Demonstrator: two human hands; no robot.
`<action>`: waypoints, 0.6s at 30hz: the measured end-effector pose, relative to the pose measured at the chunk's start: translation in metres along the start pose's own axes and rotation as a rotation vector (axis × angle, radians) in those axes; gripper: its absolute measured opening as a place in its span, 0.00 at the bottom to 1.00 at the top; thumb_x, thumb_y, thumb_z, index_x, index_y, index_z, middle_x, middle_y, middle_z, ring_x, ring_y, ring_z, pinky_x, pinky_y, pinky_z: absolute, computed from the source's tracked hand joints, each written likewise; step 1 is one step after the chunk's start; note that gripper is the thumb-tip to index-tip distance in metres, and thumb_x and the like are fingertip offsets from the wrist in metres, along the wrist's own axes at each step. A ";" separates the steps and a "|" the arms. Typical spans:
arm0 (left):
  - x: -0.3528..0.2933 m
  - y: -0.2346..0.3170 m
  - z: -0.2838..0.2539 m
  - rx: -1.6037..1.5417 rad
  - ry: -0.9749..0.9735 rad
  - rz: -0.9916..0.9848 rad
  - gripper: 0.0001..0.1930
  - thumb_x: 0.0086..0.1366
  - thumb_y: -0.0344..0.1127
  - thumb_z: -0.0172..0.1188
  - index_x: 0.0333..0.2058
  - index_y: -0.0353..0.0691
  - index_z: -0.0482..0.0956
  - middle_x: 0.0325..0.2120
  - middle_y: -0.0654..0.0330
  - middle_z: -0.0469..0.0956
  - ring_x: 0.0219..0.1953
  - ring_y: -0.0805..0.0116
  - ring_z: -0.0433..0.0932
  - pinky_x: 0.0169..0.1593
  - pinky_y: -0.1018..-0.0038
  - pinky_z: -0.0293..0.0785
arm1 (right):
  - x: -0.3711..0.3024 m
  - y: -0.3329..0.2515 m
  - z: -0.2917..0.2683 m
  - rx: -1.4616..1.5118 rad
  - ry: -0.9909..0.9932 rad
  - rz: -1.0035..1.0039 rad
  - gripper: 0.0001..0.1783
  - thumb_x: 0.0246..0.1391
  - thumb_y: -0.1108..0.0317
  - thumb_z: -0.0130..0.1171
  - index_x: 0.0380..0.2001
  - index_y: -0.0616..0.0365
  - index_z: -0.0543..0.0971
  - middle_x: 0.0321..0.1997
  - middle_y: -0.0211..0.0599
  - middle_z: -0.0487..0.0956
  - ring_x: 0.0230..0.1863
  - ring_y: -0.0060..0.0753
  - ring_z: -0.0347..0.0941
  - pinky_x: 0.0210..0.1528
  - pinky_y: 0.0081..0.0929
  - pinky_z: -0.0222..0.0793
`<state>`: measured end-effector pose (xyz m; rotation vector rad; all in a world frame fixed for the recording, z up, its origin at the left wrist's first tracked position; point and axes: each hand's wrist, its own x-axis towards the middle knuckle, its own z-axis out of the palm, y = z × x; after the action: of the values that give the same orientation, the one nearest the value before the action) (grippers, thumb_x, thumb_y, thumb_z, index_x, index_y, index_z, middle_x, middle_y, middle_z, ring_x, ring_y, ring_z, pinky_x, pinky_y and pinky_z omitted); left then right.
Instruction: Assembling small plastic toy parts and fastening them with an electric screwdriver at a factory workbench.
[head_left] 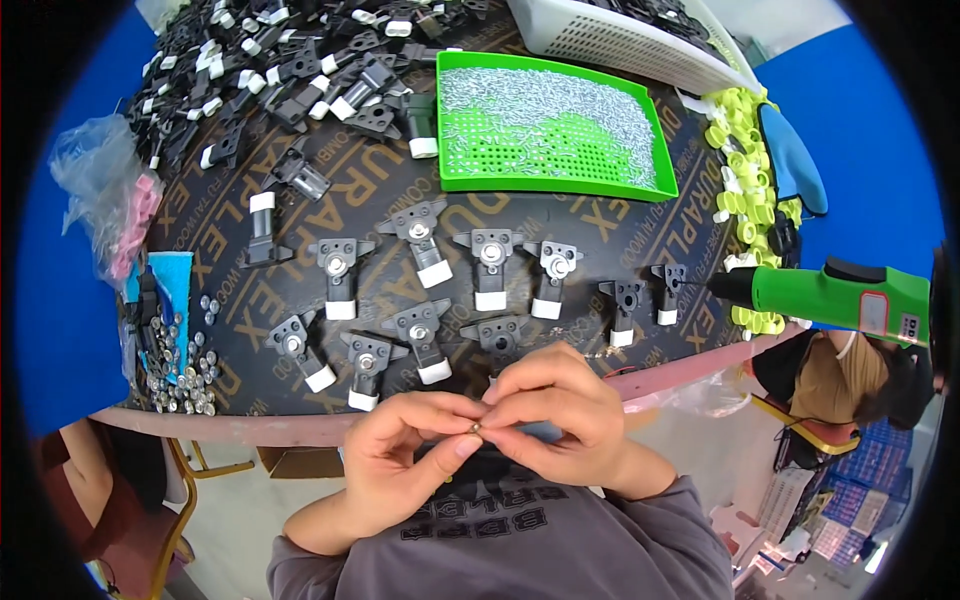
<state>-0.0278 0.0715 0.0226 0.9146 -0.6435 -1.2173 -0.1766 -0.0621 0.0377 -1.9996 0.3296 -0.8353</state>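
A small metal part (pixel 476 428) is being pinched between the fingertips of the left hand (pixel 387 467) and the right hand (pixel 567 420). The fingers of both hands are being kept curled and drawn together about the part; its exact form cannot be told, being mostly covered. The grip is being held at the near edge of the table (pixel 580 240), in front of the grey shirt (pixel 520 565).

Just beyond the grip, a black bracket (pixel 492 326) is being partly covered by the right hand. Farther out, and to the left, other black brackets with white ends (pixel 423 335) are being laid out apart, several bearing a round silver piece at the centre. To the right of the grip, a green power screwdriver (pixel 845 300) is being pointed leftward, its bit reaching the outermost bracket (pixel 668 290); contact cannot be told.

Well beyond the grip, a green tray (pixel 560 188) is being filled in part by small silver screws (pixel 540 95). Far to the left, loose round metal pieces (pixel 205 375) are being gathered at the table edge, and beyond them a heap of black parts (pixel 290 70) is being spread. Yellow-green rings (pixel 748 150) are being massed along the far right.
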 end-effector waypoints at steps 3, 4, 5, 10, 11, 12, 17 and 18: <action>0.008 -0.005 0.009 -0.035 -0.031 -0.041 0.08 0.63 0.17 0.59 0.40 0.30 0.74 0.47 0.46 0.77 0.46 0.65 0.80 0.52 0.72 0.77 | -0.010 0.000 -0.007 -0.039 0.020 -0.010 0.12 0.39 0.76 0.72 0.31 0.58 0.81 0.40 0.34 0.79 0.36 0.34 0.75 0.37 0.27 0.68; 0.010 -0.007 0.011 -0.071 -0.049 -0.064 0.07 0.64 0.18 0.58 0.40 0.31 0.74 0.47 0.47 0.77 0.46 0.65 0.80 0.52 0.71 0.77 | -0.013 0.000 -0.009 -0.063 0.043 -0.017 0.12 0.39 0.77 0.71 0.30 0.58 0.81 0.40 0.34 0.79 0.36 0.35 0.75 0.37 0.27 0.68; 0.011 -0.008 0.013 -0.062 -0.046 -0.069 0.07 0.64 0.18 0.58 0.40 0.31 0.74 0.47 0.47 0.77 0.46 0.65 0.80 0.52 0.71 0.77 | -0.014 0.000 -0.011 -0.055 0.048 -0.016 0.12 0.39 0.77 0.71 0.30 0.58 0.81 0.40 0.34 0.79 0.36 0.35 0.75 0.37 0.27 0.68; 0.016 -0.016 0.018 -0.224 0.029 -0.202 0.04 0.68 0.22 0.55 0.40 0.31 0.73 0.43 0.48 0.79 0.43 0.68 0.79 0.51 0.72 0.76 | -0.020 0.002 -0.019 -0.111 0.029 -0.081 0.12 0.38 0.79 0.70 0.30 0.58 0.81 0.40 0.37 0.80 0.35 0.36 0.76 0.35 0.28 0.72; 0.016 -0.016 0.019 -0.233 0.066 -0.188 0.04 0.68 0.22 0.55 0.40 0.31 0.72 0.42 0.48 0.80 0.43 0.68 0.79 0.50 0.72 0.76 | -0.019 0.002 -0.022 -0.107 0.030 -0.080 0.12 0.38 0.79 0.70 0.30 0.58 0.81 0.40 0.37 0.80 0.35 0.36 0.76 0.35 0.28 0.72; 0.015 -0.016 0.019 -0.231 0.069 -0.189 0.04 0.68 0.22 0.55 0.40 0.31 0.72 0.42 0.48 0.80 0.43 0.68 0.79 0.50 0.72 0.76 | -0.018 0.002 -0.024 -0.015 0.047 -0.006 0.11 0.40 0.80 0.69 0.30 0.58 0.81 0.39 0.36 0.80 0.33 0.34 0.76 0.34 0.27 0.71; 0.008 -0.010 0.017 -0.015 0.096 0.018 0.06 0.66 0.20 0.56 0.41 0.30 0.73 0.40 0.49 0.79 0.41 0.68 0.80 0.47 0.73 0.76 | -0.010 0.011 -0.017 -0.024 0.175 0.467 0.09 0.45 0.81 0.66 0.32 0.60 0.81 0.34 0.32 0.82 0.26 0.22 0.73 0.28 0.21 0.69; 0.007 -0.009 0.015 0.028 0.090 0.023 0.06 0.65 0.19 0.57 0.40 0.30 0.73 0.39 0.49 0.79 0.41 0.68 0.80 0.47 0.74 0.76 | -0.007 0.014 -0.015 -0.027 0.176 0.469 0.09 0.45 0.81 0.66 0.32 0.60 0.81 0.34 0.32 0.82 0.26 0.22 0.73 0.28 0.21 0.69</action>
<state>-0.0431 0.0608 0.0224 0.9775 -0.5988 -1.1428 -0.1904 -0.0753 0.0286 -1.7698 0.8763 -0.7035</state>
